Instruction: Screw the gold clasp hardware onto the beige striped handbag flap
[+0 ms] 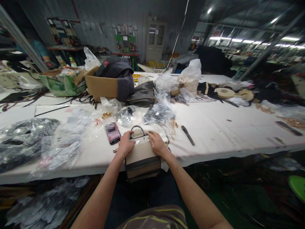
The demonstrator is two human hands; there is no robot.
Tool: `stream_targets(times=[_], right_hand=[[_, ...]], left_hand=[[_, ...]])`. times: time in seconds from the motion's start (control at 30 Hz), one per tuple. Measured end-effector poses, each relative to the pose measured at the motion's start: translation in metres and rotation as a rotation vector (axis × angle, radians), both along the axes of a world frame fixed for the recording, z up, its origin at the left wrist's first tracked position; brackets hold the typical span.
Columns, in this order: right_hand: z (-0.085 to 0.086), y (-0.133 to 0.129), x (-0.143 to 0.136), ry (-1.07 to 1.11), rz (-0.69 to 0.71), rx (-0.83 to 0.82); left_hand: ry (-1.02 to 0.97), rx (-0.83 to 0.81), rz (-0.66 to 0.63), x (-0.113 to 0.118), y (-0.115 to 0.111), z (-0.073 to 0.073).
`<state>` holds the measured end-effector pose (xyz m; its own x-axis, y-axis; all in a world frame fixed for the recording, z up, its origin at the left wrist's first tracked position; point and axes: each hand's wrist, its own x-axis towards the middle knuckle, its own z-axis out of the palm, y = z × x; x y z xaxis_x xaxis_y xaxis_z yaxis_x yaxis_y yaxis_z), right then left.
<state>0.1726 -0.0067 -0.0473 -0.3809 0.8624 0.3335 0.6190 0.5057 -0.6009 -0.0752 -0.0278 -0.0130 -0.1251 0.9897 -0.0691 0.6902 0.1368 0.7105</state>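
A beige and dark handbag point(140, 154) with a curved top handle point(137, 128) lies at the table's front edge, its base hanging over toward my lap. My left hand point(126, 143) grips its upper left side, the fingers bent over the top edge near the handle. On the upper right side my right hand point(156, 142) holds the bag the same way. Silvery metal hardware point(138, 142) shows between the two hands. Some fingertips are hidden behind the bag's top. A phone with a lit screen point(115, 135) lies just left of my left hand.
To the right lies a dark flat tool point(188, 135). Clear plastic bags point(159, 114) and gold metal pieces point(106, 115) sit behind the handbag. Farther back stands a cardboard box point(101, 84) with dark fabric. Wrapped bundles point(23, 136) cover the table's left side.
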Motion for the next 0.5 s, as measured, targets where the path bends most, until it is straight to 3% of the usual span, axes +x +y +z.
stream_targets(times=[0.5], right_hand=[[-0.006, -0.001, 0.002, 0.005, 0.006, 0.032]], left_hand=[[-0.209, 0.102, -0.049, -0.009, 0.003, -0.014]])
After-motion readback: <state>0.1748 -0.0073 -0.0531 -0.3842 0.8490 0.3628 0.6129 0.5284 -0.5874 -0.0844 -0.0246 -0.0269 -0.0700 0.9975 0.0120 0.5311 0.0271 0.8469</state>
